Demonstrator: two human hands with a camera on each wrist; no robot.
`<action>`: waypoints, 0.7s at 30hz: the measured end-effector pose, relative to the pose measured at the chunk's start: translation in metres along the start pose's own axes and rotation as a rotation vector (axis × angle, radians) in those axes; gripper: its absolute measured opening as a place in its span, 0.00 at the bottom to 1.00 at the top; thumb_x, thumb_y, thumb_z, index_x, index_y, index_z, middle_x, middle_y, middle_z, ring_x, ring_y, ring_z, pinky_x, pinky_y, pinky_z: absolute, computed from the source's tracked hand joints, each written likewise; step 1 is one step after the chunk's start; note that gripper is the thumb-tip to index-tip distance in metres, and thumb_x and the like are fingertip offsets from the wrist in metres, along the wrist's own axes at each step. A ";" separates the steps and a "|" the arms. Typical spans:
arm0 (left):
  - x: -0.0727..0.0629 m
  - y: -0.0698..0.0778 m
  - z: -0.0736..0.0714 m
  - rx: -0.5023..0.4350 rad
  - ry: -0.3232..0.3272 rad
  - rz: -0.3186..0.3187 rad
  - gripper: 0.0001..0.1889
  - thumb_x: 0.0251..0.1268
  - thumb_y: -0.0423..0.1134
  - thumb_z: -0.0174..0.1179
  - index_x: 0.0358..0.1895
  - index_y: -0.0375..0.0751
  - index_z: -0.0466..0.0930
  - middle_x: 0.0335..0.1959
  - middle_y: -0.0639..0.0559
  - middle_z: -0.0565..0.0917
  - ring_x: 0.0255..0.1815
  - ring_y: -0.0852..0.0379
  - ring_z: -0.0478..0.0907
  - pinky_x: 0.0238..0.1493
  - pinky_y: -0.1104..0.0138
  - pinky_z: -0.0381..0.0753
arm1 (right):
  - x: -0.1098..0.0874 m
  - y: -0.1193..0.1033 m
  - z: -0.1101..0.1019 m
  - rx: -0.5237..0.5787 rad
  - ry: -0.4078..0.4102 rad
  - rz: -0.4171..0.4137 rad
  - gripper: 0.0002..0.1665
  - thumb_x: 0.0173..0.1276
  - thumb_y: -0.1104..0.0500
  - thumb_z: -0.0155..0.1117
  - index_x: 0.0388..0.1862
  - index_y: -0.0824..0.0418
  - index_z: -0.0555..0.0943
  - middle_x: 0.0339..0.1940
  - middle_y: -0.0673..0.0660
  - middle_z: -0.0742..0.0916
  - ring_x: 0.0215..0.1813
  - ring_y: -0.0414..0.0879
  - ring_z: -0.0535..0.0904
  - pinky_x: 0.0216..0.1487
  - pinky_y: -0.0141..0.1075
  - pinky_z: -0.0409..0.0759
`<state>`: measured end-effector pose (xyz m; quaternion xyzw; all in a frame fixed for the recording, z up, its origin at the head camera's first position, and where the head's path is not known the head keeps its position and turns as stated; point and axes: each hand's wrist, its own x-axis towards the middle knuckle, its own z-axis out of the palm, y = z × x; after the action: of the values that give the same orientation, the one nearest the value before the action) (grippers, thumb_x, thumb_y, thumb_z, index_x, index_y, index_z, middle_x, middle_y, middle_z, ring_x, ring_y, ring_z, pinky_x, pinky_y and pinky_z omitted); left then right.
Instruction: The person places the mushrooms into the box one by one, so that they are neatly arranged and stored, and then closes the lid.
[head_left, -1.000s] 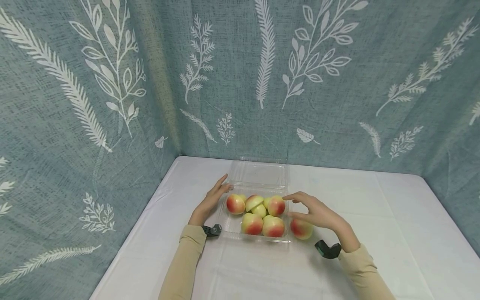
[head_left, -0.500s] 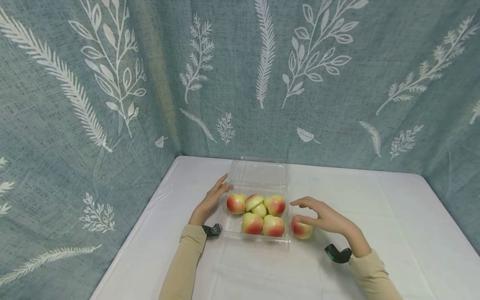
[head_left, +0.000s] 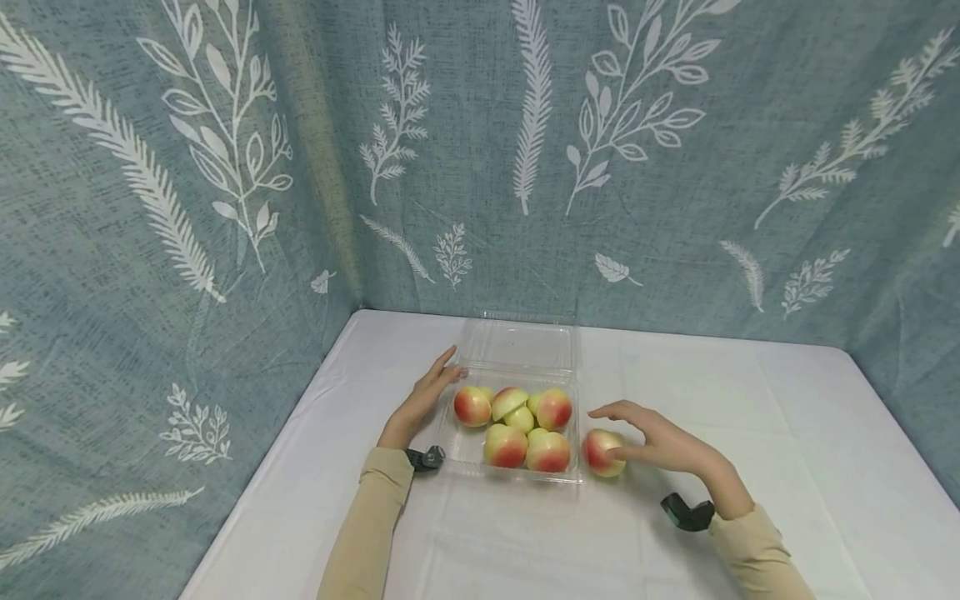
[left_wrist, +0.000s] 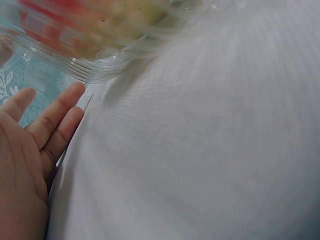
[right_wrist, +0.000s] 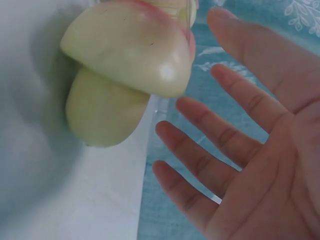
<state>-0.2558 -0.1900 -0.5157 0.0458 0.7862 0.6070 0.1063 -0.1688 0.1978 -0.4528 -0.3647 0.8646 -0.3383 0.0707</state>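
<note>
A clear plastic clamshell box (head_left: 465,454) lies with its lid folded back on the table. Inside are several toy mushrooms (head_left: 507,447) with yellow caps blushed red and pale yellow stems. Outside the box, against its right side, lies one more toy mushroom (head_left: 603,454); its cap (right_wrist: 130,45) and stem (right_wrist: 105,110) fill the upper left of the right wrist view. My right hand (head_left: 660,442) hovers over and beside this mushroom, fingers spread, holding nothing. Along the box's left wall my left hand (head_left: 423,400) rests with straight fingers (left_wrist: 60,110) near the rim.
The transparent lid (head_left: 517,346) lies back toward the curtain (head_left: 480,167), which hangs behind the table and down its left side. A white cloth (head_left: 720,392) covers the table. Each wrist wears a black camera, such as the right one (head_left: 686,512).
My right hand has moved right and slightly down, away from the box's right edge, uncovering more of the loose mushroom. My left hand and the box have stayed where they were.
</note>
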 end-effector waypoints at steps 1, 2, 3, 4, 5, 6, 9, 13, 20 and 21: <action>0.000 0.000 0.000 0.002 -0.001 0.006 0.28 0.72 0.53 0.43 0.73 0.62 0.48 0.64 0.43 0.70 0.68 0.45 0.61 0.71 0.46 0.43 | -0.001 0.000 0.000 0.003 -0.004 0.006 0.31 0.62 0.49 0.64 0.63 0.56 0.70 0.60 0.54 0.76 0.59 0.59 0.72 0.57 0.54 0.70; 0.000 0.000 0.000 0.004 -0.003 0.012 0.29 0.72 0.53 0.43 0.73 0.61 0.47 0.64 0.43 0.70 0.68 0.45 0.61 0.70 0.46 0.43 | -0.002 0.001 0.000 0.004 -0.006 0.011 0.32 0.61 0.49 0.65 0.62 0.56 0.70 0.60 0.54 0.76 0.60 0.58 0.71 0.57 0.54 0.70; 0.000 -0.001 0.000 0.004 -0.003 0.014 0.29 0.72 0.53 0.43 0.73 0.61 0.47 0.64 0.43 0.70 0.68 0.45 0.61 0.70 0.46 0.43 | -0.003 0.001 0.001 0.008 -0.009 0.020 0.33 0.60 0.49 0.66 0.62 0.55 0.70 0.60 0.54 0.76 0.61 0.57 0.71 0.58 0.54 0.70; 0.000 -0.001 0.000 0.008 -0.002 0.016 0.29 0.72 0.53 0.43 0.73 0.62 0.48 0.64 0.43 0.71 0.68 0.45 0.61 0.71 0.47 0.44 | -0.003 0.001 0.001 0.006 -0.010 0.025 0.33 0.59 0.48 0.67 0.62 0.55 0.70 0.60 0.53 0.76 0.61 0.56 0.71 0.58 0.54 0.70; 0.000 -0.001 0.000 0.013 -0.002 0.017 0.29 0.71 0.54 0.43 0.73 0.62 0.48 0.64 0.44 0.71 0.68 0.45 0.61 0.71 0.47 0.44 | -0.004 0.001 0.002 0.003 -0.010 0.028 0.34 0.59 0.48 0.67 0.62 0.55 0.70 0.60 0.52 0.76 0.62 0.55 0.71 0.58 0.53 0.70; -0.001 -0.001 0.000 0.014 -0.004 0.022 0.30 0.71 0.55 0.43 0.73 0.61 0.47 0.64 0.43 0.70 0.68 0.45 0.61 0.70 0.46 0.44 | -0.005 0.002 0.003 -0.001 -0.010 0.031 0.34 0.58 0.47 0.68 0.62 0.55 0.71 0.60 0.51 0.76 0.62 0.53 0.71 0.59 0.51 0.70; -0.001 -0.001 0.000 0.017 -0.004 0.021 0.30 0.70 0.56 0.44 0.73 0.62 0.48 0.64 0.43 0.71 0.68 0.45 0.61 0.70 0.47 0.44 | -0.007 0.004 0.005 -0.020 -0.010 0.012 0.34 0.57 0.47 0.69 0.61 0.55 0.72 0.59 0.48 0.77 0.62 0.47 0.71 0.60 0.44 0.70; -0.001 -0.001 -0.001 0.013 -0.005 0.017 0.30 0.70 0.56 0.44 0.73 0.62 0.48 0.64 0.43 0.71 0.68 0.45 0.61 0.71 0.47 0.44 | -0.009 0.007 0.008 -0.026 -0.006 -0.045 0.32 0.56 0.50 0.70 0.60 0.55 0.73 0.58 0.49 0.77 0.61 0.46 0.71 0.60 0.36 0.70; 0.000 -0.002 -0.002 -0.009 -0.014 0.002 0.28 0.71 0.54 0.44 0.72 0.64 0.48 0.66 0.44 0.68 0.69 0.45 0.59 0.70 0.46 0.43 | -0.011 0.007 0.011 -0.015 -0.018 -0.051 0.33 0.53 0.56 0.73 0.60 0.54 0.74 0.58 0.51 0.77 0.61 0.47 0.71 0.60 0.37 0.71; 0.000 -0.002 -0.002 -0.009 -0.015 -0.001 0.28 0.71 0.54 0.43 0.72 0.64 0.48 0.66 0.44 0.68 0.69 0.45 0.59 0.70 0.46 0.43 | -0.011 0.007 0.012 -0.012 -0.021 -0.048 0.34 0.52 0.57 0.73 0.60 0.54 0.73 0.58 0.51 0.77 0.61 0.46 0.71 0.60 0.37 0.71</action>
<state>-0.2560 -0.1922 -0.5172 0.0497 0.7826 0.6102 0.1126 -0.1609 0.2025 -0.4678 -0.3893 0.8569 -0.3306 0.0696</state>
